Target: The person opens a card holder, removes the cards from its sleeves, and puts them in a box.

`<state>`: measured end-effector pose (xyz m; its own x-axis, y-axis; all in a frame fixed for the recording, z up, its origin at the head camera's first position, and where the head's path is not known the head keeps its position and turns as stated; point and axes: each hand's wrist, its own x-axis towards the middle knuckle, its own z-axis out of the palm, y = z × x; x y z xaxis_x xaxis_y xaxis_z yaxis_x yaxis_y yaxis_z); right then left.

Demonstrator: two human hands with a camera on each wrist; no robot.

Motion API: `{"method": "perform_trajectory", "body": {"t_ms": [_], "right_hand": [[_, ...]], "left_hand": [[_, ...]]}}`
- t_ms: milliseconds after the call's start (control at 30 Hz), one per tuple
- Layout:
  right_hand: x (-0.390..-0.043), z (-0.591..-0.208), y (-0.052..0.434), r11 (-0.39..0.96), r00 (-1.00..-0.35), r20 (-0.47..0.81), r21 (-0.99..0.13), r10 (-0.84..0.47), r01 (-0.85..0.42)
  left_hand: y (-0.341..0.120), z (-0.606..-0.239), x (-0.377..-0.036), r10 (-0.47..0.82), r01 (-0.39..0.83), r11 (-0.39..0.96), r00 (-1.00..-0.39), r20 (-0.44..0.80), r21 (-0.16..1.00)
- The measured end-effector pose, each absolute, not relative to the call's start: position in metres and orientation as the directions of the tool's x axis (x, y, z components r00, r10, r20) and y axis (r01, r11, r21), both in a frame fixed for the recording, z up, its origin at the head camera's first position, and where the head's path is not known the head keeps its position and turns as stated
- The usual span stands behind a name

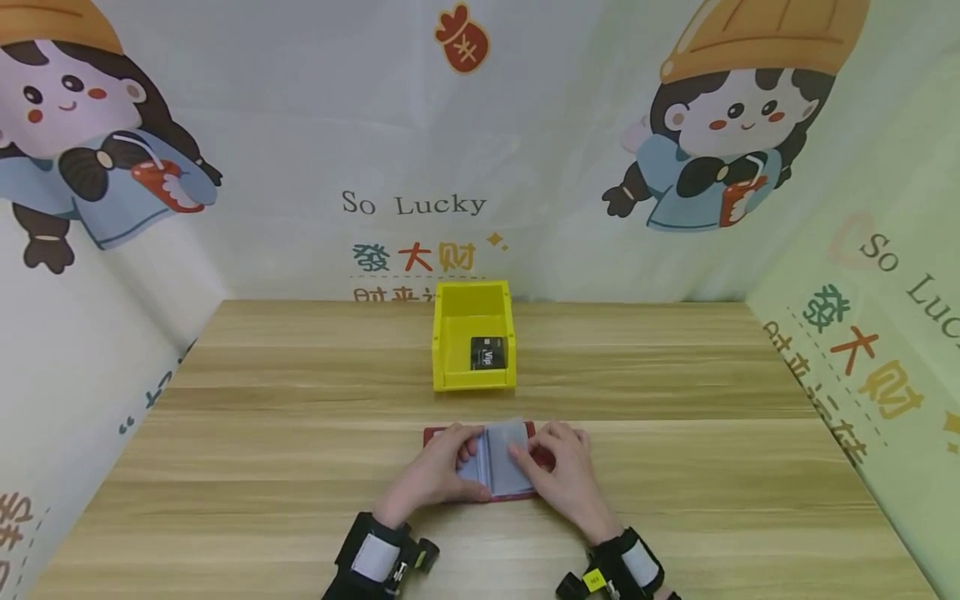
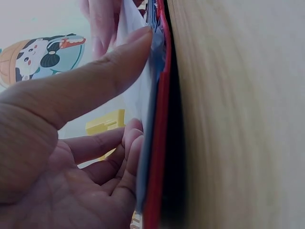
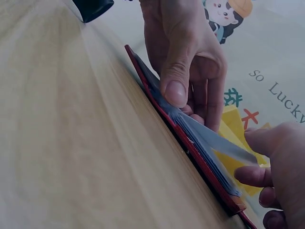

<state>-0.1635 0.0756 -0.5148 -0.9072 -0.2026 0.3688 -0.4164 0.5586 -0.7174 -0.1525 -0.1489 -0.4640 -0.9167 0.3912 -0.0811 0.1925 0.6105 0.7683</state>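
A red card holder [image 1: 517, 497] lies open on the wooden table [image 1: 262, 433], its clear plastic sleeves [image 1: 501, 460] fanned up. My left hand [image 1: 472, 468] grips the left stack of sleeves, thumb on the near edge and fingers on top. In the left wrist view the left hand [image 2: 138, 90] has its thumb against the sleeve edges above the red cover [image 2: 157, 167]. My right hand [image 1: 534, 457] rests on the right half. In the right wrist view the right hand [image 3: 257, 162] pinches one lifted sleeve [image 3: 214, 140] by its free end.
Behind the holder stands a yellow bin [image 1: 474, 293] holding a black VIP card [image 1: 487, 352]. Printed cartoon backdrops wall in the table at the back and both sides. Black wrist-mounted cameras sit on both forearms.
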Motion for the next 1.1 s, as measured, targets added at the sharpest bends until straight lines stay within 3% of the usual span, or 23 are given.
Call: {"method": "perform_trajectory", "body": {"t_ms": [267,800,1100], "right_hand": [[-0.159,-0.517,0.073,0.43,-0.843,0.485,-0.727,-0.231,-0.536],[-0.154,-0.519,0.067,0.334,-0.69,0.643,-0.604,-0.331,-0.723],[-0.152,-0.518,0.067,0.36,-0.697,0.575,-0.599,-0.429,-0.715]], "left_hand": [[-0.152,-0.467,-0.158,0.396,0.187,0.562,-0.916,-0.064,0.805],[-0.156,-0.467,-0.162,0.205,0.053,0.479,-0.977,-0.052,0.876],[-0.156,-0.463,-0.163,0.19,0.027,0.403,-0.98,-0.055,0.915]]}}
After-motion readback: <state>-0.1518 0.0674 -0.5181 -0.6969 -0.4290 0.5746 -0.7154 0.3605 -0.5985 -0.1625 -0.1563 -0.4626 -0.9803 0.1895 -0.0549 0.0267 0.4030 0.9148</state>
